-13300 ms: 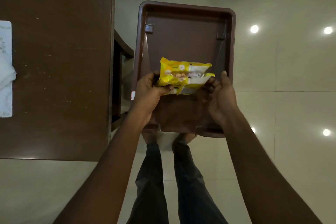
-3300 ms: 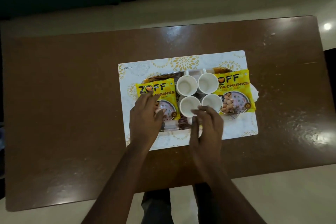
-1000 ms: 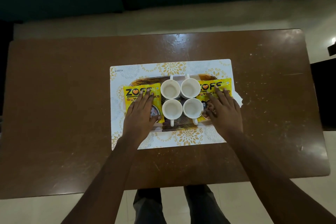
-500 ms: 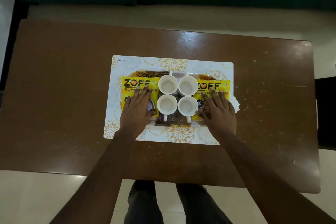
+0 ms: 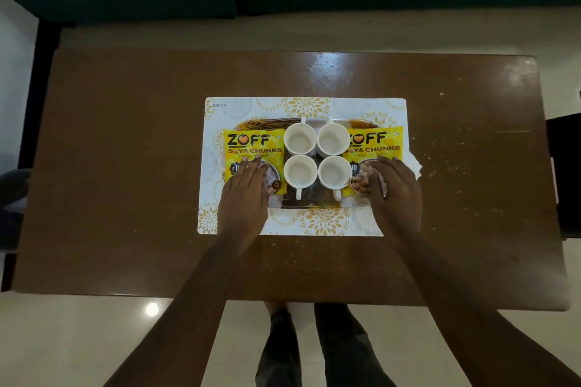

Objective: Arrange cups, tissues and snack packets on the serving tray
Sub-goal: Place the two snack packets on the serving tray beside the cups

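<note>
Serving tray (image 5: 309, 199) sits on a floral placemat (image 5: 314, 225) on the brown table (image 5: 125, 166). It carries four white cups (image 5: 300, 139) in a square block. The left hand (image 5: 246, 195) lies flat, fingers straight and together, on the left soya-chunks packet (image 5: 254, 148). The right hand (image 5: 394, 192) rests likewise on the right soya-chunks packet (image 5: 374, 143). A white tissue (image 5: 414, 163) peeks out just beside that packet.

serving tray (image 5: 314, 199): I see only strips around the cups (image 5: 300, 171).
tissue (image 5: 414, 163): one corner shows; rest hidden by the right packet (image 5: 374, 143).
</note>
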